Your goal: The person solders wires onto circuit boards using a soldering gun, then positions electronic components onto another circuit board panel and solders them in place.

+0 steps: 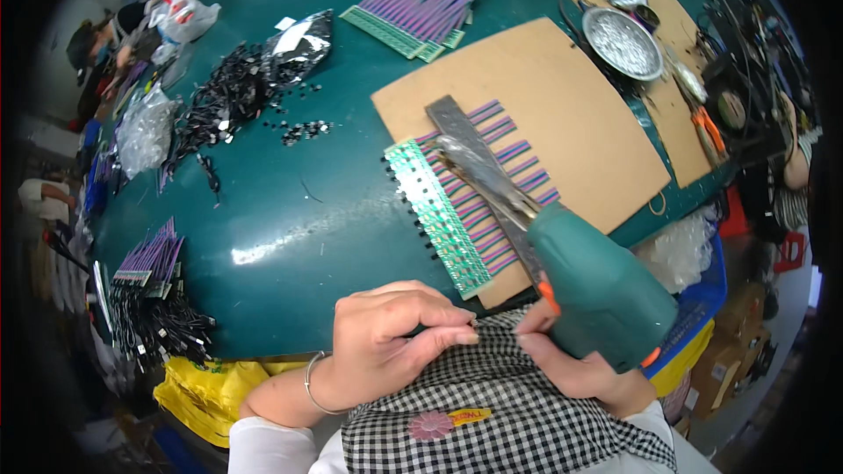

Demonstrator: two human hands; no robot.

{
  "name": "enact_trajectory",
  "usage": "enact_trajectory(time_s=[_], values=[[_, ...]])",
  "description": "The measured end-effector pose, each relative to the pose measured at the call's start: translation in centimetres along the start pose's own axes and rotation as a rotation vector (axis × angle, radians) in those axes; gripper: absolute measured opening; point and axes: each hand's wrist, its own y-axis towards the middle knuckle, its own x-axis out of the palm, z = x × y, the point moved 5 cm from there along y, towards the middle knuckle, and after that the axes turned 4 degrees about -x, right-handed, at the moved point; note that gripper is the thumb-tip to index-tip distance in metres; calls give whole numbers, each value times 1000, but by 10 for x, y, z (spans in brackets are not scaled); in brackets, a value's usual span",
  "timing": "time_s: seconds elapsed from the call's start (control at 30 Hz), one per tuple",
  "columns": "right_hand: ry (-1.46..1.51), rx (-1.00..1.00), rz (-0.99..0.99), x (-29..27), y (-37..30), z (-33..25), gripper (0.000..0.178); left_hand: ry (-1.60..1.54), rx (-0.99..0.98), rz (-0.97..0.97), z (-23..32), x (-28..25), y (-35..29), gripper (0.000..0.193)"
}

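Note:
My left hand (pixel 395 333) is closed in a pinch in front of the green table edge, over my checked apron (pixel 395 434). Something tiny shows at its fingertips, too small to name. In my right hand (pixel 571 369) is a green soldering gun (pixel 601 285) with an orange trigger, its metal nose pointing up and left. The nose lies over a dark metal bar (pixel 448 114). Under the bar runs a row of purple, pink and dark wires (pixel 527 175), joined to a green circuit board panel (pixel 435 215). Small black parts line the panel's left edge.
A brown board (pixel 562 79) lies beneath the wires. Another wired panel stack (pixel 404 39) sits at the back. Black cables (pixel 224 92) and a bag are at the left; a cable bundle (pixel 167 316) hangs near left. A metal bowl (pixel 622 42) and orange-handled pliers (pixel 707 132) are at the right.

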Motion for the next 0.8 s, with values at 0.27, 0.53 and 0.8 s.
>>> enact_trajectory(time_s=[0.27,0.53,0.8], values=[[236,201,51,14,-8,18,15,-26,103,-24,4,19,-4,16],[275,151,129,12,-2,17,26,-45,-76,-40,-1,17,-10,13],[129,55,-14,17,-4,21,50,-169,-255,-221,-11,17,-8,7]])
